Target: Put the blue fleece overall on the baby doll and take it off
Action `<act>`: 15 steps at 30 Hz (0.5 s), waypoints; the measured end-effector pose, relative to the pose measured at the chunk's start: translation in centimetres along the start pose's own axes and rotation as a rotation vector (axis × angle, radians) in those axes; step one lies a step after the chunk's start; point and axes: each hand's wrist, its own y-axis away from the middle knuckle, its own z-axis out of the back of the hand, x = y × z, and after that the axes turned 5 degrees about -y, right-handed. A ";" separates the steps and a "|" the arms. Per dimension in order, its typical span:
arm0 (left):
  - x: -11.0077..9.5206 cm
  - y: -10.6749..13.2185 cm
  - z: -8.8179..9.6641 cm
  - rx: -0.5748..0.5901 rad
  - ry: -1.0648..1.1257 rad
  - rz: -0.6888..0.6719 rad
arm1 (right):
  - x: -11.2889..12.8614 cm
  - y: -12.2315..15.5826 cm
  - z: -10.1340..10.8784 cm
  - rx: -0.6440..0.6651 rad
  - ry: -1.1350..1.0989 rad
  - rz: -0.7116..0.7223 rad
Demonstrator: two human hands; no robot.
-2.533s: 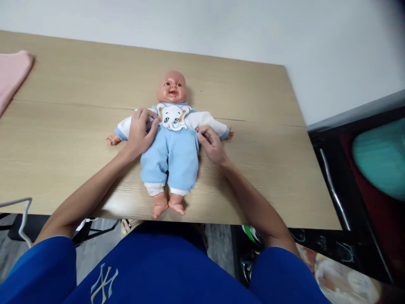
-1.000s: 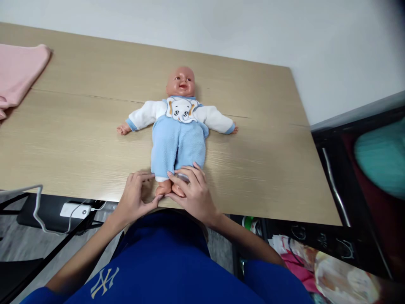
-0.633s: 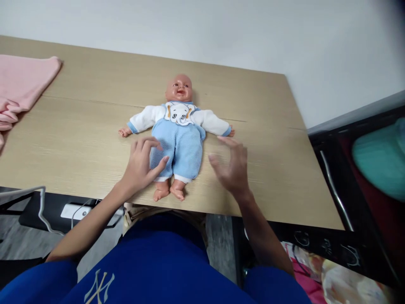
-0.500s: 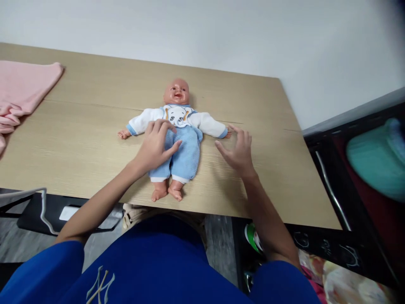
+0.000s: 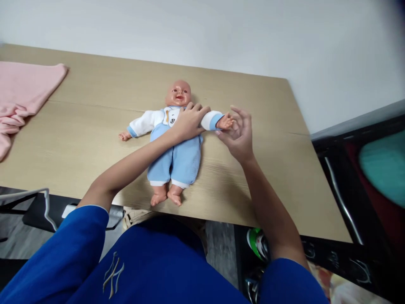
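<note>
A baby doll [image 5: 176, 148] in a white top and light blue fleece trousers lies on its back on the wooden table [image 5: 95, 139], head toward the wall. My left hand [image 5: 189, 121] reaches across the doll's chest and is wrapped round the upper sleeve of its right-side arm. My right hand [image 5: 238, 134] holds the end of that same arm, its fingers curled under the blue cuff and the doll's small hand [image 5: 225, 122]. The arm is lifted a little off the table.
A pink cloth [image 5: 22, 95] lies at the table's far left. A white cable [image 5: 34, 202] and a dark frame hang below the near edge at left. A dark cabinet with a teal object [image 5: 384, 169] stands to the right. A white wall runs behind.
Both hands have gone from the doll's feet up to its arm on the right. The left hand crossed the chest and closed on the sleeve; the right took the cuff end.
</note>
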 end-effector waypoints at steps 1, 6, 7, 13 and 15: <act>0.2 0.1 0.1 -0.019 0.023 0.005 | -0.4 0.5 -0.7 0.002 -0.024 -0.030; 3.1 0.5 -0.1 -0.186 0.315 0.049 | -2.9 2.8 -2.6 0.163 0.191 -0.055; 3.7 0.6 -0.2 -0.225 0.381 0.070 | -3.0 3.1 -2.9 0.206 0.215 -0.027; 5.6 1.8 0.1 -0.384 0.702 0.177 | -1.8 3.3 -6.2 0.336 -0.229 -0.111; 5.9 2.4 0.6 -0.429 0.807 0.212 | -1.3 2.9 -7.7 0.343 -0.337 -0.149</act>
